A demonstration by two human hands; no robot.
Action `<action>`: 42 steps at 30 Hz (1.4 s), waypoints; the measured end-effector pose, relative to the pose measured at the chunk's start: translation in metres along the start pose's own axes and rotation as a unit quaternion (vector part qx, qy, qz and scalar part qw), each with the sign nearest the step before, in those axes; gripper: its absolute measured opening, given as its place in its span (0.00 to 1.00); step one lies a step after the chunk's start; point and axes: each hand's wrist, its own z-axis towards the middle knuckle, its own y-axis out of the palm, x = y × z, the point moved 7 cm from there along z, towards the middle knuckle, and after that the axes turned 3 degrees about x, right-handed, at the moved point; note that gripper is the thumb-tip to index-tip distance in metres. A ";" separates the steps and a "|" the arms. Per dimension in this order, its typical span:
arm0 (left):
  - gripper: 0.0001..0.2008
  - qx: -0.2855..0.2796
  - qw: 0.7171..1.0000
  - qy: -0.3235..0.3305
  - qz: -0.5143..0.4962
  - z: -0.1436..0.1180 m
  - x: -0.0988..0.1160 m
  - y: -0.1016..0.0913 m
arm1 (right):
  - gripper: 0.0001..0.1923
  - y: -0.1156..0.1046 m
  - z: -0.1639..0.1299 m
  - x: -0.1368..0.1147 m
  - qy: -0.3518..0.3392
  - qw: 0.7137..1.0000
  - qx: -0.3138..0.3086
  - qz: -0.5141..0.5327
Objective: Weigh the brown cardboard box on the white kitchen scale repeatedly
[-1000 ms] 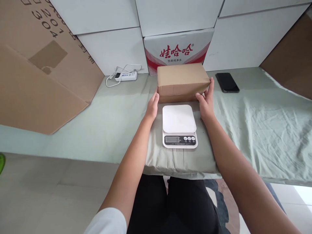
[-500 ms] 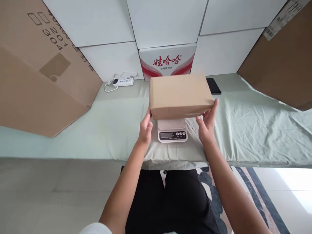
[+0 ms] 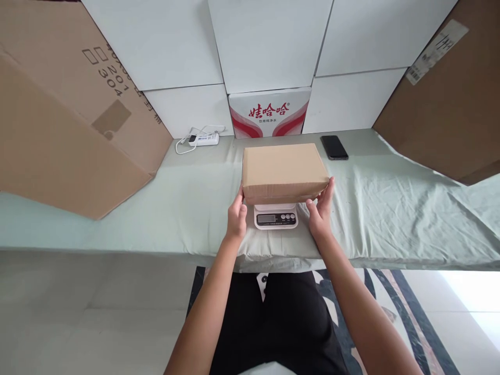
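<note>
Between my two hands is a closed brown cardboard box (image 3: 284,169). My left hand (image 3: 237,216) grips its left end near the front corner, thumb at the front and the other fingers partly hidden by the box. At the front right corner, my right hand (image 3: 321,211) holds the other end with the fingers along the side. Beneath the box is a white digital kitchen scale (image 3: 275,219); its front panel with a grey display and round buttons shows, while its platform is mostly covered. Whether the box touches the platform I cannot tell.
A black phone (image 3: 334,148) lies behind the box to the right. Back left is a white power strip (image 3: 203,139) with its cable. Large cardboard boxes flank the cloth-covered table (image 3: 187,208), and a white-and-red carton (image 3: 269,112) stands at the back.
Both hands have lowered the box toward the scale and nearer to me. The phone, partly covered before, now shows fully. The camera view has shifted slightly.
</note>
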 end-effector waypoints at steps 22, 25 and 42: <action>0.47 0.038 0.999 -0.018 -0.014 0.000 -0.015 -0.005 | 0.37 -0.001 0.001 -0.016 0.026 1.000 0.011 0.008; 0.46 0.045 0.998 -0.018 -0.028 0.000 -0.020 -0.007 | 0.38 -0.002 0.000 -0.015 0.030 0.999 0.012 0.000; 0.48 0.063 0.995 -0.063 -0.046 0.000 -0.026 -0.008 | 0.38 -0.006 -0.001 -0.014 0.035 0.998 0.036 0.034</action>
